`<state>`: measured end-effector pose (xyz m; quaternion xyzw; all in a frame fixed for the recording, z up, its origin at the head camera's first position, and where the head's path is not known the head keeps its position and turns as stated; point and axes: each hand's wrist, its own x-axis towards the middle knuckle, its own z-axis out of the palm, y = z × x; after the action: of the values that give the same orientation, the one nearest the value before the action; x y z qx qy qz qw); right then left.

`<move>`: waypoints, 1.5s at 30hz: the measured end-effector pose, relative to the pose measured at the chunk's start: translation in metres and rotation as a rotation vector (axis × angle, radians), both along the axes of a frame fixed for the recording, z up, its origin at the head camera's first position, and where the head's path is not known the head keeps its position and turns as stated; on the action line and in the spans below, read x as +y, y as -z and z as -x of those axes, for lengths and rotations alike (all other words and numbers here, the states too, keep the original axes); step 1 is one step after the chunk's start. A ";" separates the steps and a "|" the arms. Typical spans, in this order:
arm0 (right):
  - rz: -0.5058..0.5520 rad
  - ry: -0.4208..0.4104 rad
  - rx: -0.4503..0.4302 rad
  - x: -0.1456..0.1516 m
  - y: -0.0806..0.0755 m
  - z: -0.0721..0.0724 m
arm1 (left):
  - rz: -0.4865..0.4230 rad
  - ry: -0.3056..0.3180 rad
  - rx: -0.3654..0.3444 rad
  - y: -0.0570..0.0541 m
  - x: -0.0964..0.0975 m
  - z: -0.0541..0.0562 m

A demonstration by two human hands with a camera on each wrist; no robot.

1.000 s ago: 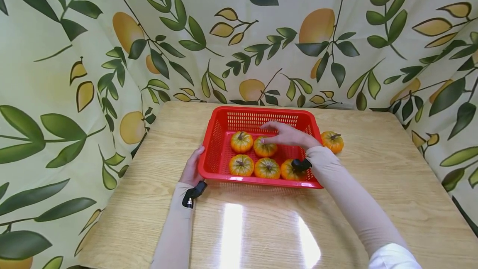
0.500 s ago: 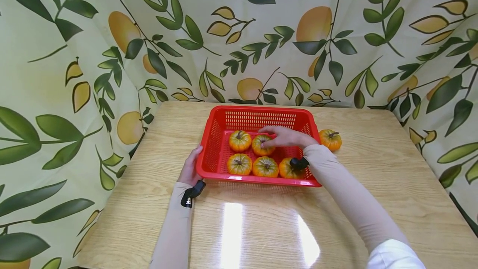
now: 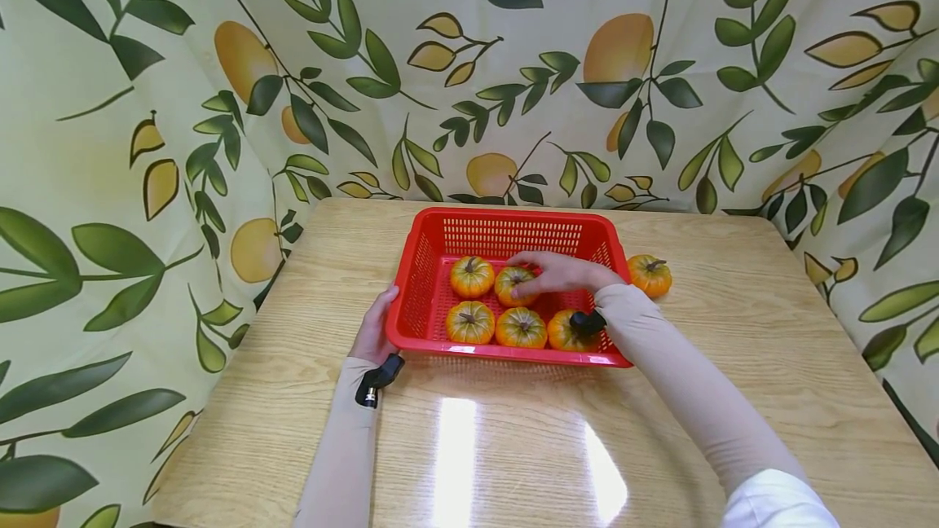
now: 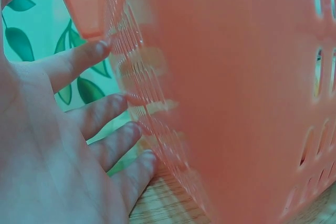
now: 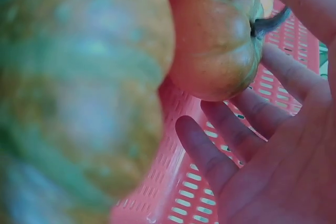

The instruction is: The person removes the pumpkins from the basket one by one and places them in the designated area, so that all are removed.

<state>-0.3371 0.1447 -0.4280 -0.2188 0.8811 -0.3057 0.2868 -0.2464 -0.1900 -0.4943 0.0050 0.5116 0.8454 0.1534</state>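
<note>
My right hand (image 3: 563,271) reaches into a red plastic basket (image 3: 513,354) and grips a small orange pumpkin (image 3: 506,287) in the back row. In the right wrist view, its fingers curve around the far side of that pumpkin (image 5: 218,45), whose stem points toward the palm. Another pumpkin (image 5: 79,87) fills the left of that view, blurred. At the basket's left end, my left hand (image 3: 375,327) touches the outer wall. The left wrist view shows its fingers (image 4: 113,114) spread and nearly straight, with tips against the slotted wall; its thumb reaches toward the rim.
Several more pumpkins sit in the basket, including one at the front left (image 3: 470,323) and one (image 3: 568,332) partly behind the right wrist camera. A single pumpkin (image 3: 650,275) lies outside, right of the basket. Leaf-patterned cloth (image 3: 469,104) surrounds the wooden table (image 3: 323,283).
My right hand has lowered onto the back-row pumpkin, and its thumb and fingers have drawn in around it. The left hand stays at the basket's left end.
</note>
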 end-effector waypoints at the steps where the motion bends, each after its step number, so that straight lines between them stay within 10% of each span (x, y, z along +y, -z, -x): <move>1: 0.002 -0.001 -0.011 0.000 0.000 0.000 | 0.003 0.000 -0.004 0.000 0.000 0.000; 45: 0.006 -0.049 0.044 0.005 0.001 -0.001 | -0.002 0.016 -0.015 -0.010 0.000 -0.005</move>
<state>-0.3364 0.1497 -0.4289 -0.2480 0.8806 -0.2962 0.2744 -0.2418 -0.1902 -0.4847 0.0029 0.5095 0.8447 0.1638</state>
